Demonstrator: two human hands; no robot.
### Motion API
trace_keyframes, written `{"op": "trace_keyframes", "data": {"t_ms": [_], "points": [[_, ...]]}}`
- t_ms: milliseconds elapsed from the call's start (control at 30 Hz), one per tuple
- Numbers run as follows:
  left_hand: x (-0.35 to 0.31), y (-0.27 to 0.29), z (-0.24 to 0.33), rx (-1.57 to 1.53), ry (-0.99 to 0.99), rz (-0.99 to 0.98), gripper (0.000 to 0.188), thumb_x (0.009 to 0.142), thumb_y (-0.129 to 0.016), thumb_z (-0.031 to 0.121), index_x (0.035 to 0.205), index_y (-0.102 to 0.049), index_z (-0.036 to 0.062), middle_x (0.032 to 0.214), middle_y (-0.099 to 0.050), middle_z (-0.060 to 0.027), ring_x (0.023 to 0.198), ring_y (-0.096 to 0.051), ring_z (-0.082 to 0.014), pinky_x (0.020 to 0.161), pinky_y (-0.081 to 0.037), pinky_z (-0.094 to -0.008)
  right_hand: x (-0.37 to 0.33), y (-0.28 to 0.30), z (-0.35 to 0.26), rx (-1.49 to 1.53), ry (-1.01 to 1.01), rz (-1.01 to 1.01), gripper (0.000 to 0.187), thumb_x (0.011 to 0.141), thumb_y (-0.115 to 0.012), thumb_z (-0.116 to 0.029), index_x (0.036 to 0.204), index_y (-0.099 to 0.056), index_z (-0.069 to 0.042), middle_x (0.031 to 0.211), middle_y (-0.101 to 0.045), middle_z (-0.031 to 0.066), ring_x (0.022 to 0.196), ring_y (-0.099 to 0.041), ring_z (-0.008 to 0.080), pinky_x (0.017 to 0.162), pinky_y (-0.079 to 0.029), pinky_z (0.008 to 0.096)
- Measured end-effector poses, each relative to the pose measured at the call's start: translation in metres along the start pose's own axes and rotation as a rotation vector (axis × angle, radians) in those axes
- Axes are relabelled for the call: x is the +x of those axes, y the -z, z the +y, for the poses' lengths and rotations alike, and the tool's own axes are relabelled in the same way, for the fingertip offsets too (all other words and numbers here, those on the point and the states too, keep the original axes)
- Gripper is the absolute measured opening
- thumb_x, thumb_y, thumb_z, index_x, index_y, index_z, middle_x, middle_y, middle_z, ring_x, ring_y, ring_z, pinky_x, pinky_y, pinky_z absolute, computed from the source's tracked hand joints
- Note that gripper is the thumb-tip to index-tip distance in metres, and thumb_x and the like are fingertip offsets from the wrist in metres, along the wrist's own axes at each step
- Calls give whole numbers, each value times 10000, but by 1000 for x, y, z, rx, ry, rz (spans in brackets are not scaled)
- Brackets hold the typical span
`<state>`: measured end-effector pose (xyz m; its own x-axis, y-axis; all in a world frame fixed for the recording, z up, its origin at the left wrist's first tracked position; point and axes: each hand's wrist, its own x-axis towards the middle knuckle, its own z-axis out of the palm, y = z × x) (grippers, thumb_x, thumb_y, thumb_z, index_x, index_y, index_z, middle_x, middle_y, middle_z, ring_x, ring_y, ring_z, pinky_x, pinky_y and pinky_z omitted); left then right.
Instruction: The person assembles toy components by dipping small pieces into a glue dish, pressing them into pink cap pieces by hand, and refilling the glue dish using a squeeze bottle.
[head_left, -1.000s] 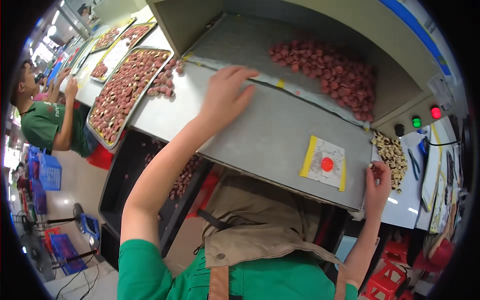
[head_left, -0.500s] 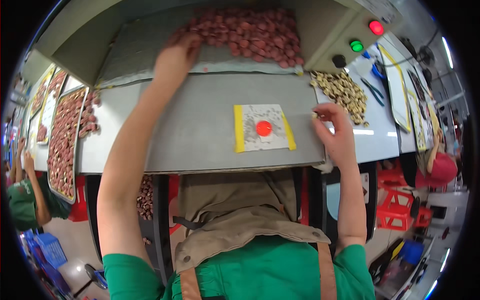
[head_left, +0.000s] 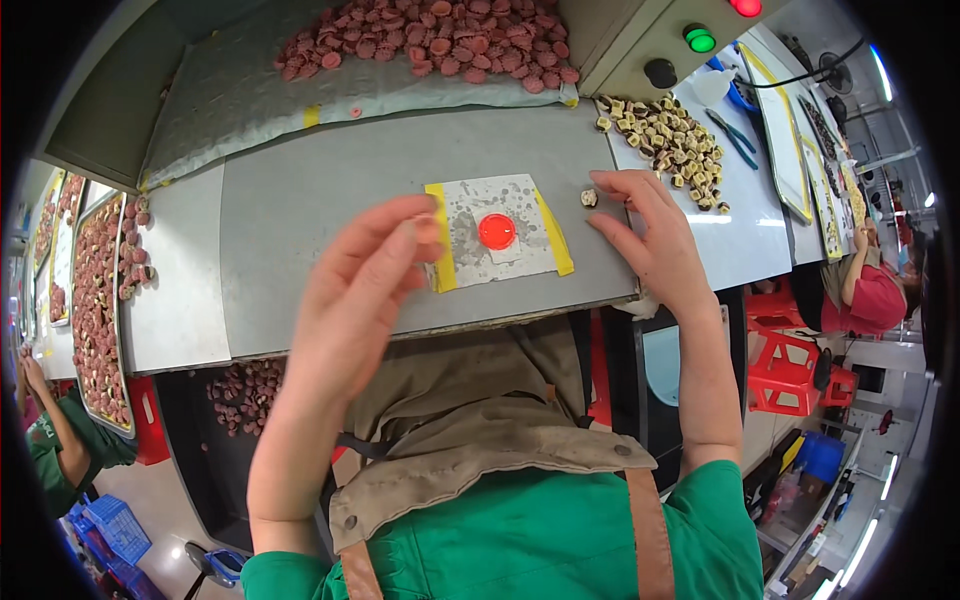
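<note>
My left hand (head_left: pixel 365 285) is raised left of the white pad, slightly blurred, pinching a pink round cap (head_left: pixel 428 232) between thumb and fingers. My right hand (head_left: pixel 660 240) is over the right side of the grey bench, thumb and forefinger parted around a small cream-and-dark piece (head_left: pixel 590 198) that looks to lie on the bench. Between my hands is the white speckled pad (head_left: pixel 470 265) with yellow tape down two sides. A glowing red disc (head_left: pixel 496 231) sits at its middle. At the back lies a heap of pink fluted caps (head_left: pixel 430 40) on a grey cloth.
A pile of cream-and-dark pieces (head_left: pixel 670 140) lies at the right, near pliers (head_left: pixel 732 135). The machine housing (head_left: pixel 630 45) with lit buttons stands behind it. A tray of pink pieces (head_left: pixel 97 290) is at the left. Co-workers sit at both sides, one with a red sleeve (head_left: pixel 880 300).
My left hand has come back from the pink heap toward the pad with a cap in it. My right hand has shifted left and its fingers have parted around the cream-and-dark piece.
</note>
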<state>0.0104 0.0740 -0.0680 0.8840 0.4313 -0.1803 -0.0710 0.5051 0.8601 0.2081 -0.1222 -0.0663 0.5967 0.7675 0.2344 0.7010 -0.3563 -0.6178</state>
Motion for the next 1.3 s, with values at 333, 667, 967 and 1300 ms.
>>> {"op": "trace_keyframes", "data": {"t_ms": [333, 667, 967, 1300], "points": [[7, 4, -20, -337, 113, -64, 349, 957, -515, 170, 1264, -476, 8, 1072, -588, -48, 905, -560, -80, 807, -469, -214, 13, -4, -20, -328, 112, -59, 146, 842, -598, -45, 981, -618, -5, 880, -592, 98, 812, -591, 232, 717, -468, 310], [4, 16, -23, -417, 132, -116, 349, 960, -510, 178, 1271, -472, 22, 1081, -581, -45, 940, -561, -95, 841, -461, -234, 19, -33, -69, 56, 76, -230, 144, 822, -618, -55, 962, -620, -21, 885, -584, 95, 814, -576, 227, 708, -466, 307], [5, 20, -26, -457, 115, -148, 332, 962, -503, 172, 1257, -472, 22, 1081, -582, -49, 926, -572, -98, 829, -469, -233, 24, -49, -67, -189, 306, -196, 136, 805, -626, -49, 939, -607, -45, 860, -547, 95, 813, -550, 268, 691, -455, 345], [0, 10, -20, -427, 137, -58, 289, 950, -532, 170, 1209, -508, 43, 1066, -594, -29, 909, -571, -90, 823, -467, -222, 13, -45, -68, 332, -65, -179, 144, 842, -584, 2, 984, -600, -12, 917, -576, 103, 852, -577, 200, 743, -468, 287]]}}
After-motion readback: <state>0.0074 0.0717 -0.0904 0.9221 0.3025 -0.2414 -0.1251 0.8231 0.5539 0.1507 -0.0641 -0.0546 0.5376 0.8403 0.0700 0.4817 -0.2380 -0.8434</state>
